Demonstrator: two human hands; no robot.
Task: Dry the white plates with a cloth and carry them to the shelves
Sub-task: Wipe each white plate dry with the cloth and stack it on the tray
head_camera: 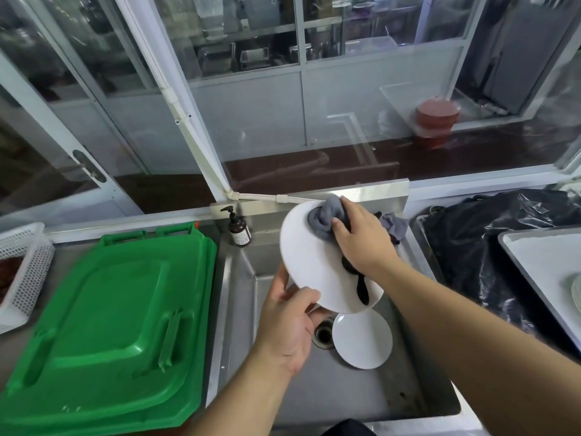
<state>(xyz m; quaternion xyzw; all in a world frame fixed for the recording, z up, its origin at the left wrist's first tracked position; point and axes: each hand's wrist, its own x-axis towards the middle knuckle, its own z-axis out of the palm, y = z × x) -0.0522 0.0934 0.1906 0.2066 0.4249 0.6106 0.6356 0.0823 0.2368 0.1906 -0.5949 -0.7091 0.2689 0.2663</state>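
Note:
Over the steel sink I hold a white plate, tilted up on edge. My left hand grips its lower rim, thumb on the face. My right hand holds a bunched grey cloth against the plate's upper right part. A dark strap of the cloth hangs down across the plate. A second white plate lies flat in the sink bottom beside the drain.
A green plastic lid covers the counter left of the sink. A brown pump bottle stands at the sink's back left corner. A white perforated basket sits far left. A black plastic bag and a metal tray lie right.

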